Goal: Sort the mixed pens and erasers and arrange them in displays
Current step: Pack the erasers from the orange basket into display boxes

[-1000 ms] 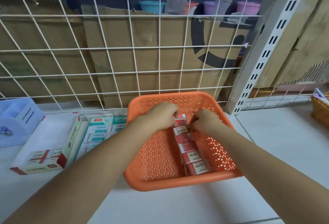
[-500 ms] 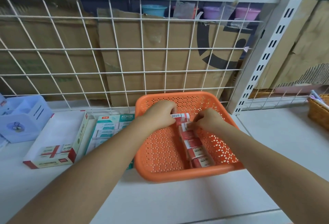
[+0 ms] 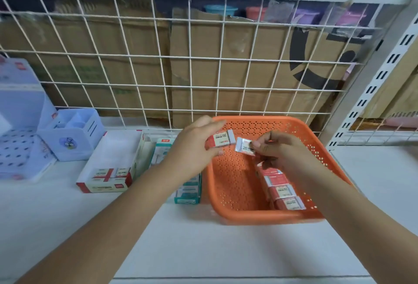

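Observation:
An orange perforated basket point(image 3: 237, 213) stands on the white shelf, with a row of several red-and-white wrapped erasers point(image 3: 282, 190) along its right side. My left hand point(image 3: 194, 150) holds one 2B eraser point(image 3: 222, 140) lifted above the basket's left rim. My right hand point(image 3: 278, 148) pinches a second 2B eraser point(image 3: 244, 147) just beside it, over the basket. A red-and-white display box point(image 3: 113, 164) to the left holds a few erasers at its front end.
A teal-edged box point(image 3: 187, 193) lies between the display box and the basket. Pale blue organizers point(image 3: 70, 134) stand at the far left. A white wire grid point(image 3: 190, 57) backs the shelf, with cardboard behind. A slotted upright point(image 3: 371, 89) rises at the right.
Both hands have risen from the basket's eraser row, each with one eraser, and the left hand has shifted left. The view has also swung left, showing more of the organizers.

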